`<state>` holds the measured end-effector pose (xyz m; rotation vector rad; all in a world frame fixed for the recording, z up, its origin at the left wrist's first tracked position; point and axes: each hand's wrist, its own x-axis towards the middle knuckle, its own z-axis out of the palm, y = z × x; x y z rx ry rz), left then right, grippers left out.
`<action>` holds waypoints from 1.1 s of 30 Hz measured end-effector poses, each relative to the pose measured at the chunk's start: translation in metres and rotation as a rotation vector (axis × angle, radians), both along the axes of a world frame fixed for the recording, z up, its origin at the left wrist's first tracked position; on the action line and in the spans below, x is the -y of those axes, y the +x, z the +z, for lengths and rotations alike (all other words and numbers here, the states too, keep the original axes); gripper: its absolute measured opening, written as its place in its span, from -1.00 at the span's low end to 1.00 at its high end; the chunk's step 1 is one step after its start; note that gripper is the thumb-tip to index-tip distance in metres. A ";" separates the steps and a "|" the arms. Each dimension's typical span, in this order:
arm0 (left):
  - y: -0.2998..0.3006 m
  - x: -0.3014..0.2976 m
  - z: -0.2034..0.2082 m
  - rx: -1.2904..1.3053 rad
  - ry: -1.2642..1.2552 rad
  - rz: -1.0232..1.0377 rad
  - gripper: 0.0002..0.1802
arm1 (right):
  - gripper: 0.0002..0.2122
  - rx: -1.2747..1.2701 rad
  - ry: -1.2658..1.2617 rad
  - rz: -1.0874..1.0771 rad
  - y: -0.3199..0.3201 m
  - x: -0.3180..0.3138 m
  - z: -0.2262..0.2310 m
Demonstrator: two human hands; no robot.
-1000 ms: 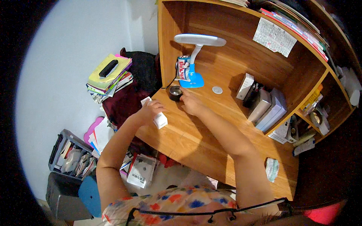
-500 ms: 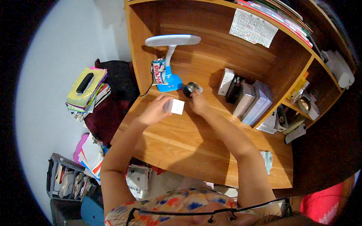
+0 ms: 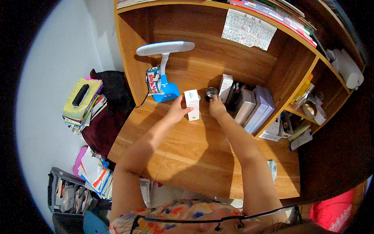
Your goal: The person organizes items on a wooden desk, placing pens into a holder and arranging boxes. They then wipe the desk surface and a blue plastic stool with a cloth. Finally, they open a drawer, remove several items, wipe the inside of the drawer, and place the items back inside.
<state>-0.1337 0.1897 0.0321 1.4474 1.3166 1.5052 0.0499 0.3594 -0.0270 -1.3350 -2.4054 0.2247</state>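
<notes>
My left hand (image 3: 179, 112) has its fingers and thumb around a tall white box (image 3: 193, 102) with small print, upright at the desk surface. To its right, my right hand (image 3: 217, 107) is closed on the near rim of a small dark round cup (image 3: 210, 92) with a shiny inside. The cup is close beside another narrow white box (image 3: 225, 88). Behind my left hand stands a desk lamp (image 3: 166, 92) with a blue base and white head, and a patterned packet (image 3: 154, 80) leans by its stem.
Right of the narrow box are a dark pen holder (image 3: 236, 96), a grey box (image 3: 245, 106) and pale lilac boxes (image 3: 259, 110). A cloth (image 3: 272, 170) lies at the desk's right. Shelves (image 3: 300, 78) rise on the right; stacked books (image 3: 83, 102) sit left.
The right hand has carried the cup rightward to beside the narrow white box. My left hand has brought its box rightward and turned it, so its tall side shows. The view has shifted slightly.
</notes>
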 end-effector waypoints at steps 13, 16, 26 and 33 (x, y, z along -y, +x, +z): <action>0.070 -0.046 -0.017 -0.278 -0.222 0.078 -0.21 | -0.50 0.123 0.077 0.192 0.083 0.087 0.045; 0.088 -0.070 -0.029 -0.300 -0.170 0.160 -0.22 | -0.50 0.025 0.033 0.219 0.111 0.114 0.053; 0.116 -0.110 -0.037 -0.483 -0.174 0.182 -0.24 | -0.56 -0.041 0.021 0.224 0.175 0.180 0.078; 0.102 -0.149 -0.074 -0.454 -0.157 0.298 -0.18 | -0.55 -0.112 0.053 0.279 0.199 0.211 0.076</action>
